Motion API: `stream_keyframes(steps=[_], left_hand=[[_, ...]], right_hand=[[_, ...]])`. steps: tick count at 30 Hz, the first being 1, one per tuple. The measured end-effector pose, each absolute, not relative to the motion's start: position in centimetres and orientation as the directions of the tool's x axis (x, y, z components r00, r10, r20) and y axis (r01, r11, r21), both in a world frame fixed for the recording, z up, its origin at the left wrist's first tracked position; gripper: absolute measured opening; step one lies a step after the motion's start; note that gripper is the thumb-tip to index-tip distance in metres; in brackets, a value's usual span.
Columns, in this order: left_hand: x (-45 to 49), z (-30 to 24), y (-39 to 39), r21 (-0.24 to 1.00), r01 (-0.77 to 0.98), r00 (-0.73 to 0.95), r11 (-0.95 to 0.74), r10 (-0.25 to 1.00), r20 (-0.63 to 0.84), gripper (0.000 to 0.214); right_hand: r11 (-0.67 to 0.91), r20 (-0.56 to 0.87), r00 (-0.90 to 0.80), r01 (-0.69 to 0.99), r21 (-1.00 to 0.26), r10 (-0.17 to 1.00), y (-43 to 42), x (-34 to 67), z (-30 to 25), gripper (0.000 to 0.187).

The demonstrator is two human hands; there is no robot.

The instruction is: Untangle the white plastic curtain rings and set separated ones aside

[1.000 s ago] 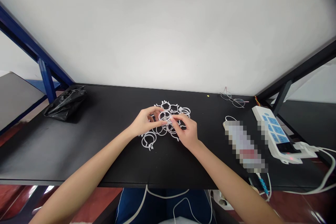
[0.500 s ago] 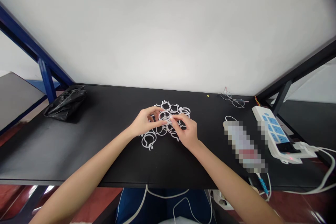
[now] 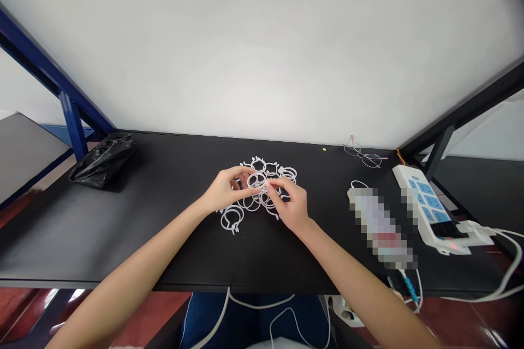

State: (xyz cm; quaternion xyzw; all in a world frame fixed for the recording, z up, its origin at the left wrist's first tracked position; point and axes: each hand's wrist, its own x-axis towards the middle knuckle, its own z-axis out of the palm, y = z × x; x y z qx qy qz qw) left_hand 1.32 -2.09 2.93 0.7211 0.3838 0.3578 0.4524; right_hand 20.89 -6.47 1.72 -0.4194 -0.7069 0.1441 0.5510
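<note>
Between my two hands is a white plastic ring [image 3: 256, 174], held just over a loose pile of similar rings. My left hand [image 3: 229, 188] grips its left side, with thumb and fingers curved round it. From the right, the thumb and forefinger of my right hand [image 3: 290, 199] pinch the ring's right edge, where a small clip-like end seems to be. The pile of white rings [image 3: 251, 204] spreads behind and below both hands; several have small prongs at a gap. A separate pair of overlapping rings [image 3: 232, 219] lies nearest me, below my left hand.
A black plastic bag [image 3: 103, 161] rests at the table's left end. Glasses [image 3: 363, 155] lie at the back right. A blurred-out phone-like object [image 3: 382, 229] and a white power strip [image 3: 429, 204] with cables are on the right. A wall [image 3: 262, 54] stands behind the black table [image 3: 164, 174].
</note>
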Motion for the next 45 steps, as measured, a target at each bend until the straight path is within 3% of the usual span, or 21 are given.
stream_keyframes(steps=[45], left_hand=[[1.10,2.87,-1.88,0.940,0.197,0.476,-0.280,0.865,0.157,0.043]], right_hand=[[0.633,0.663,-0.072,0.392,-0.668,0.745,-6.49,20.99,1.51,0.010]])
